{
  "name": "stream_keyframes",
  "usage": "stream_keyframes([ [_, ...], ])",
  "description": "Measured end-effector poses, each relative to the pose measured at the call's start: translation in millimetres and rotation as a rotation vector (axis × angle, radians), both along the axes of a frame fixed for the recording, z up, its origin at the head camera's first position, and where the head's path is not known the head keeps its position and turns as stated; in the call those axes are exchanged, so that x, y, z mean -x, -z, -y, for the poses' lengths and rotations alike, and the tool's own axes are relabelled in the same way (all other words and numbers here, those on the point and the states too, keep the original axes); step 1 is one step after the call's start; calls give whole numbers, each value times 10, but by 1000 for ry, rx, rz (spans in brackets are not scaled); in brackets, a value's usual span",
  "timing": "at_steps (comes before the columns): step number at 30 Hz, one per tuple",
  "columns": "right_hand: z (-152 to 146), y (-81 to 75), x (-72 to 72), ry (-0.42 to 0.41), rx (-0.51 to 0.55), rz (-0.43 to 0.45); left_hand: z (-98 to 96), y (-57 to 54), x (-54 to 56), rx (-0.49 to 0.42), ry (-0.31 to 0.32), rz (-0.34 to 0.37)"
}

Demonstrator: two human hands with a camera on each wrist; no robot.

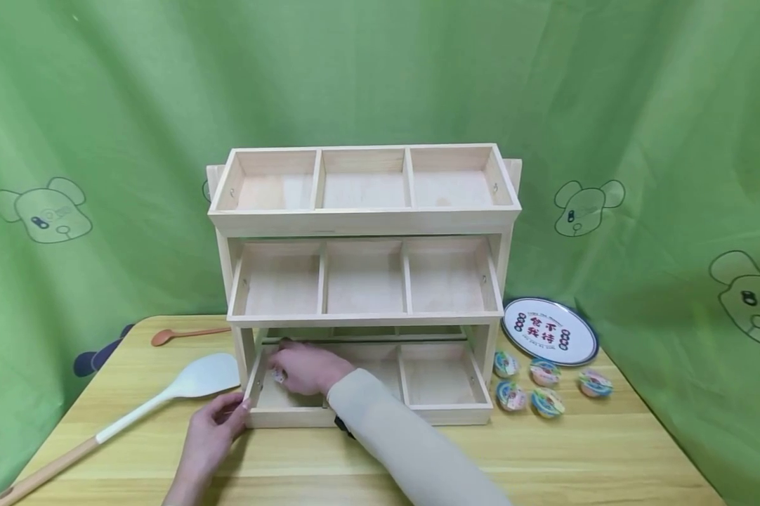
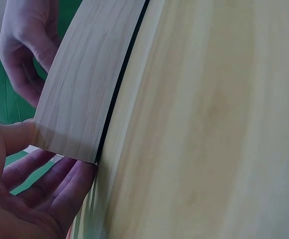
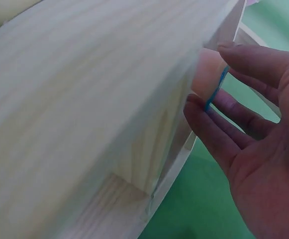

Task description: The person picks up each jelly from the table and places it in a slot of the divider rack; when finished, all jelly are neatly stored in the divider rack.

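A green curtain [image 1: 380, 77] with cartoon animal heads [image 1: 54, 214] hangs behind a wood-grained table [image 1: 576, 457].

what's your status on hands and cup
Right hand pinching small cup at bottom tray, left compartment. Left hand holding tray's corner. No obstruction visible.

Booth-like setting: green curtain [image 1: 380, 77], table [image 1: 582, 457]

The curtain [image 1: 367, 77] is green with dark-outlined bear heads, the central rack [image 1: 364, 223] pale, the bench [image 1: 544, 457] yellow-tan with streaks. At right, the plate [image 1: 551, 332] is white, dark-blue rimmed, marked in red and dark; the cups [image 1: 547, 403] below have multicoloured tops. At left, the spatula [image 1: 133, 416] is white with a tan handle, the spoon [image 1: 164, 337] orange-brown; in the right wrist view, the held cup [image 3: 209, 74] is peach, edged blue.
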State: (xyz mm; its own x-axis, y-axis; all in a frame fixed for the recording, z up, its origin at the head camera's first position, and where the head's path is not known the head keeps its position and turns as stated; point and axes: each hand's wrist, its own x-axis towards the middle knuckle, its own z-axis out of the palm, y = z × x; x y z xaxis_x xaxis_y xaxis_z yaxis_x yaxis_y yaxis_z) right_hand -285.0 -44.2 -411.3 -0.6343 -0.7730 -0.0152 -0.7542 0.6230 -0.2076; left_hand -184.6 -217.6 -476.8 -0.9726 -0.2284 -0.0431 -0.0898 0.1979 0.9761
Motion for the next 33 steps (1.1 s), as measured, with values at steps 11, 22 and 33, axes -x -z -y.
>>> stream_keyframes([
  [11, 118, 99, 75, 51, 8, 103, 6, -7, 16, 17, 11, -4],
  [22, 161, 142, 87, 32, -3, 69, 12, -5, 19, 38, 13, 9],
  [33, -14, -39, 33, 71, 35, 110, 18, -18, 10, 45, 18, 4],
])
